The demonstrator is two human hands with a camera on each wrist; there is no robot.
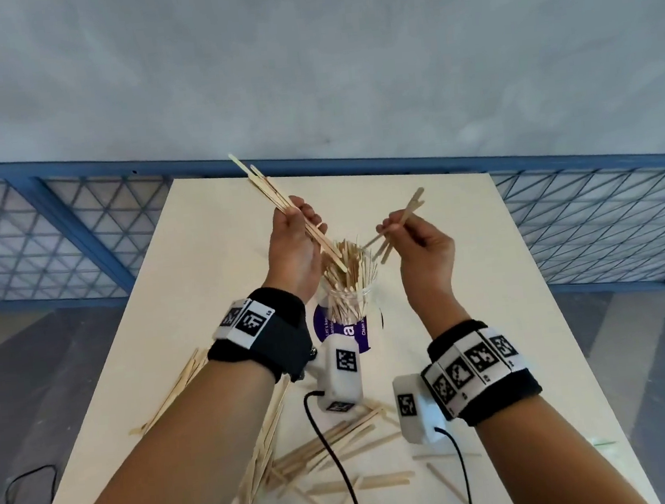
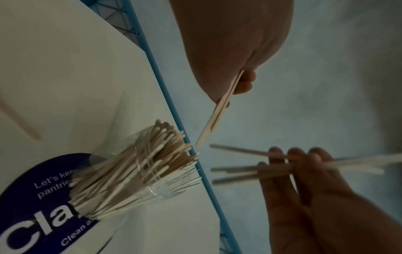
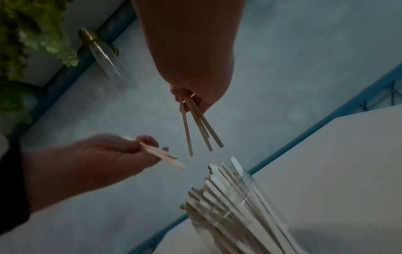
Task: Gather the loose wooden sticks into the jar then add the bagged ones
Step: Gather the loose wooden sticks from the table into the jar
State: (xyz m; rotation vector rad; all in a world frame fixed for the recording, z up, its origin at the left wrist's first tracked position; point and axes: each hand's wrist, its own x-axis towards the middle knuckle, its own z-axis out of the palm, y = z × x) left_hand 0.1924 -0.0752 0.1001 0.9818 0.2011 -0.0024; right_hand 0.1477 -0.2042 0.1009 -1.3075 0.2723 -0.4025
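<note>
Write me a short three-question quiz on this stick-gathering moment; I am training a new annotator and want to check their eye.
1. True or false: both the left hand and the right hand hold wooden sticks.
2. Where do most ungathered loose sticks lie? A) on the table nearer the person than the jar, B) on the floor, C) beyond the jar.
3. Fill in: the clear jar stands on a ____ printed disc.

Key: 1 true; 2 A; 3 purple.
</note>
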